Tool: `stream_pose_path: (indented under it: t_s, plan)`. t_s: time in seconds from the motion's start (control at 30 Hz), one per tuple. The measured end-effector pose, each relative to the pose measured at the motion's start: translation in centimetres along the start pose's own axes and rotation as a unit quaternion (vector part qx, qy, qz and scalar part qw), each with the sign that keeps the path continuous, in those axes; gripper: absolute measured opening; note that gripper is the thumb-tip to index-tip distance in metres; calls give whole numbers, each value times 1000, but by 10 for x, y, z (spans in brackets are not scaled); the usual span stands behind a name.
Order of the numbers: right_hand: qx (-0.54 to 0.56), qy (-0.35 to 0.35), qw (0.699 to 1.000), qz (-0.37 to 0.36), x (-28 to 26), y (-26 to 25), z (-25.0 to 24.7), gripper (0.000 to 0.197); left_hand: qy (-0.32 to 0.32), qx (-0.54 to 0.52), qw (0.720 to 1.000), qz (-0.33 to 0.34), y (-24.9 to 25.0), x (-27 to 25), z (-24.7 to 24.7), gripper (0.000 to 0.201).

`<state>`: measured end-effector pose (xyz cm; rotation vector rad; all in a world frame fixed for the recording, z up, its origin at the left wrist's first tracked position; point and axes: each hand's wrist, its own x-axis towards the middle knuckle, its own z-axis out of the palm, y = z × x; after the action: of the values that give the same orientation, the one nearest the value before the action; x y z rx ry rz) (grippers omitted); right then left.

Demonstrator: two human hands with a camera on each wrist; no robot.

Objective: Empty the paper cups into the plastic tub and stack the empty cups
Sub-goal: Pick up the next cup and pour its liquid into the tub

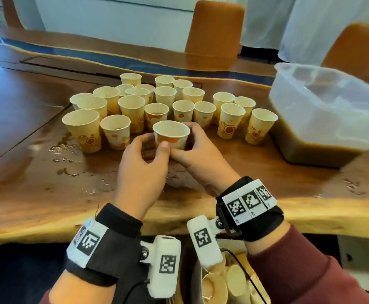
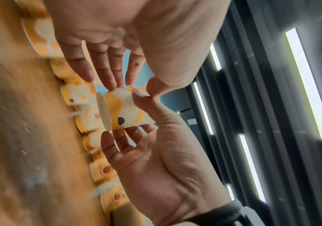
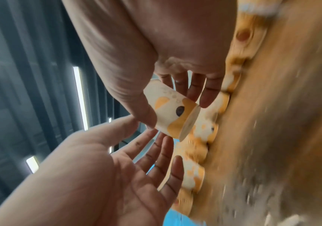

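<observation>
A small paper cup [image 1: 171,134] with orange print is held upright just above the wooden table [image 1: 47,189], in front of the cluster of cups [image 1: 133,106]. My right hand [image 1: 199,150] grips it, thumb on the near side and fingers round the back; the right wrist view shows this grip on the cup [image 3: 171,113]. My left hand [image 1: 144,159] is at the cup's left side with straight fingers, its thumb tip against the cup wall and my right thumb [image 2: 139,99]. No liquid shows inside the cup. The plastic tub [image 1: 323,102] stands at the right, holding brown liquid.
Many paper cups stand close together mid-table, some with dark liquid inside. Spilled drops [image 1: 63,150] wet the table at the left. Nested empty cups [image 1: 223,284] lie below the table's near edge. Two orange chairs [image 1: 214,34] stand behind the table.
</observation>
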<state>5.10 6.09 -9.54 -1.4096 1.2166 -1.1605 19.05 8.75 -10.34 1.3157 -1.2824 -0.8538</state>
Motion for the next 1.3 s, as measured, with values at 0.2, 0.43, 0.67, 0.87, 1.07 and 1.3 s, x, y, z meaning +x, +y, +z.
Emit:
stream_pose_path:
  t_s: [0.2, 0.43, 0.67, 0.87, 1.07, 1.3]
  plan:
    - [-30, 115, 993, -22, -46, -39, -116, 56, -127, -49, 990, 46, 58, -8, 85, 23]
    - [-115, 262, 956, -62, -76, -96, -258, 49, -241, 54, 953, 175, 129, 18, 226, 44]
    - [-183, 329, 925, -53, -74, -102, -361, 57, -211, 169, 932, 243, 128, 29, 333, 79]
    - [-335, 331, 882, -30, -52, -89, -406, 58, -137, 99, 949, 266, 102, 32, 342, 60]
    - [-434, 315, 844, -24, -32, -87, -422, 65, -125, 143, 938, 290, 100, 32, 344, 48]
    - [-495, 305, 814, -7, -18, -89, -420, 69, -144, 156, 932, 295, 101, 32, 339, 47]
